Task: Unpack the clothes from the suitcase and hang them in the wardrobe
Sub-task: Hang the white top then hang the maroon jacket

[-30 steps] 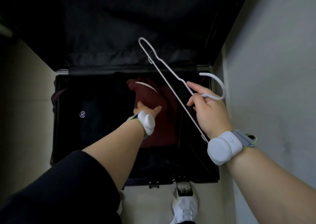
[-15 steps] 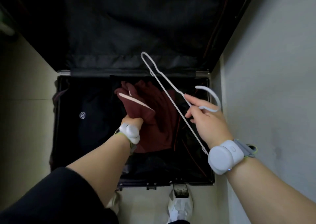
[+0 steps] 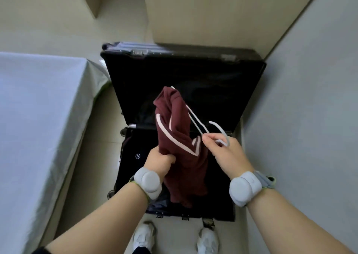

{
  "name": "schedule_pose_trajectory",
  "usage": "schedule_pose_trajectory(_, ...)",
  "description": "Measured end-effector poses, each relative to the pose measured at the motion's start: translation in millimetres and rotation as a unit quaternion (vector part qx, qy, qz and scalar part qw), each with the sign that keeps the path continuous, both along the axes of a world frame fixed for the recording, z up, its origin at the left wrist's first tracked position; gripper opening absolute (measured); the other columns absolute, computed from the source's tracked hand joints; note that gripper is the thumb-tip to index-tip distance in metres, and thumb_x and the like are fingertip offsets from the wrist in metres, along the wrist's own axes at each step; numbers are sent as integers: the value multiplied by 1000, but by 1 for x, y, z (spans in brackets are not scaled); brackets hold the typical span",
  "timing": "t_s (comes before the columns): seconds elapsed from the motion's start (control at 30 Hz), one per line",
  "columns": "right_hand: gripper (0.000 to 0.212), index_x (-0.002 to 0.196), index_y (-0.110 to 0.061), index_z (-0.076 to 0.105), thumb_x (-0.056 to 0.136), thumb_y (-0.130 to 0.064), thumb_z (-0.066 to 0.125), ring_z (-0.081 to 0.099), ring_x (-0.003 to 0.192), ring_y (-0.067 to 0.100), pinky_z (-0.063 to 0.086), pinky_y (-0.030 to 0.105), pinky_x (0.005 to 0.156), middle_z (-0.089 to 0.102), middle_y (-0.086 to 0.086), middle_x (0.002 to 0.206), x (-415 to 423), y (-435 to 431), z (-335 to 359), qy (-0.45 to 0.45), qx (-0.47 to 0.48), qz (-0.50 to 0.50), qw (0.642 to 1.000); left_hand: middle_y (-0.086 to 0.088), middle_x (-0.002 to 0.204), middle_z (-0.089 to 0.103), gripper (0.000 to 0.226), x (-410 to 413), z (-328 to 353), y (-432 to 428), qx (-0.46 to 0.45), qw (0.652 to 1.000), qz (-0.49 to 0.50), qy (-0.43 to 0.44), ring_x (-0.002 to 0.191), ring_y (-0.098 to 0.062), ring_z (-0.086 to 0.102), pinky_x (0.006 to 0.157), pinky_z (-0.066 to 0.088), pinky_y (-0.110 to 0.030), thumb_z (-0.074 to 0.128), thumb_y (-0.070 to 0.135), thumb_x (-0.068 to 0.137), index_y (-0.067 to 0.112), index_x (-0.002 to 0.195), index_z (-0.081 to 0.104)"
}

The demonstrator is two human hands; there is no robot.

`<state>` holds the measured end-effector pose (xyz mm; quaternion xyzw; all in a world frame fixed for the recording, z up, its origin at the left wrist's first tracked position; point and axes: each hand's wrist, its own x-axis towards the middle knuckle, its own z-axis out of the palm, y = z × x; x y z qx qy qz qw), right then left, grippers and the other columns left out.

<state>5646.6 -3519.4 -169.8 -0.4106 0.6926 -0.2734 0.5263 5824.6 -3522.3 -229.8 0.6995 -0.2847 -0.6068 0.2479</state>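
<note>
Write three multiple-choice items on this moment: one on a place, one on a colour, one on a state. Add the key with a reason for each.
1. Where does the open suitcase lie?
A. On the floor, between the bed and the wall
B. On top of the bed
C. On a chair

2. What colour are the stripes on the maroon garment?
A. Yellow
B. White
C. Black

3. What is the left hand doing?
A. Resting flat on the suitcase
B. Hanging free
C. Gripping the garment

Key:
1 A: the suitcase's base rests on the floor, with the bed to its left and the wall to its right.
2 B: white bands cross the maroon cloth.
3 C: its fingers curl round the cloth, while the right hand pinches the white hanger.
</note>
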Motion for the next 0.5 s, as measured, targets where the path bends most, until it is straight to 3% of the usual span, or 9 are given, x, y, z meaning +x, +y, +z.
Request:
schedule_pose_trajectory(0.1,24,96,-27,70,81,-46,66,65,85,5,47,15,70,71,-7,88,16,-7,66,-6,-24,26,999,-12,70,63,17,-1,68,15,-85,993,-85,-11,67,-23,60,65,49,-39,53,-8,67,0,81,61)
schedule_pose_trajectory(0.2,25,88,-21,70,79,-44,70,66,77,5,47,13,63,72,-8,80,33,-4,135,-22,-51,39,998,-4,85,70,28,4,138,30,-169,973,-153,-44,80,-16,66,76,55,-37,52,10,61,21,84,65)
schedule_pose_trajectory(0.3,10,81,-14,68,80,-24,66,66,74,16,52,33,72,71,-1,75,45,-1,198,-6,-86,46,995,1,103,65,33,13,205,36,-233,951,-195,-60,99,-13,61,87,47,-27,55,5,69,35,82,63)
schedule_pose_trajectory(0.4,8,78,-18,66,84,-17,60,67,80,22,52,35,76,71,4,79,55,7,254,-2,-110,42,993,-2,102,67,35,25,272,46,-232,955,-174,-56,96,-14,63,89,51,-32,56,2,85,36,83,64)
schedule_pose_trajectory(0.5,13,77,-23,64,86,-17,58,67,81,22,52,36,77,70,1,78,63,14,284,-7,-135,60,989,-8,103,69,45,29,317,50,-216,967,-134,38,96,-20,67,89,54,-40,52,-4,84,37,98,60)
